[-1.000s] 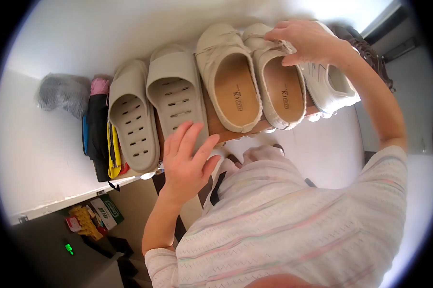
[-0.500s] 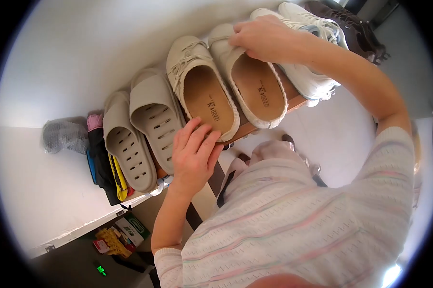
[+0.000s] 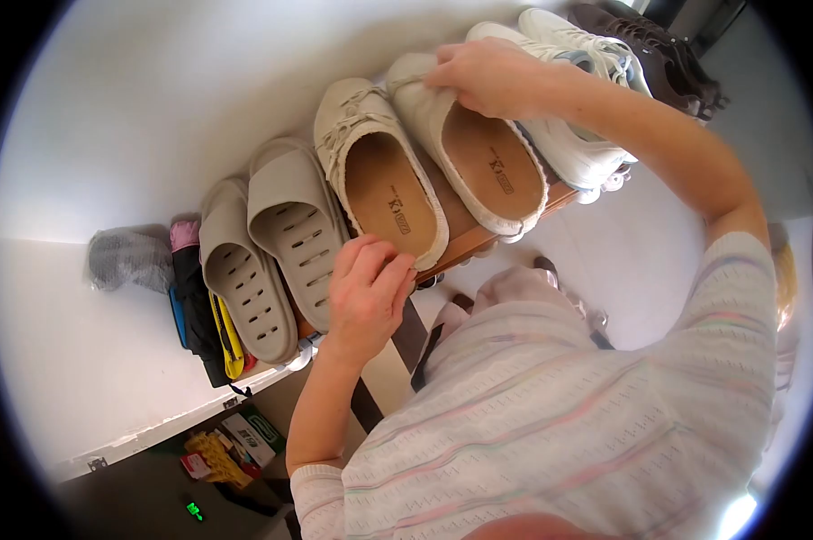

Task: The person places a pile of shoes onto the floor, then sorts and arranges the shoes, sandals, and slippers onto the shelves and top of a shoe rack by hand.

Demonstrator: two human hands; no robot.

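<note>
Beyond the left hand's (image 3: pixel 368 297) fingers, to the left, sit two taupe perforated rubber slides (image 3: pixel 288 211); past the right hand (image 3: pixel 492 79), white lace-up sneakers (image 3: pixel 615 56) crowd close beside its knuckles. Between the hands, two cream slip-on shoes with tan insoles (image 3: pixel 390 202) rest on the brown wooden shelf (image 3: pixel 560 197). The left fingers bend narrowly, touching the left shoe's heel; the right fingers curl together over the other's upper, blocking part of it. Whether either hand grips, I cannot tell.
</note>
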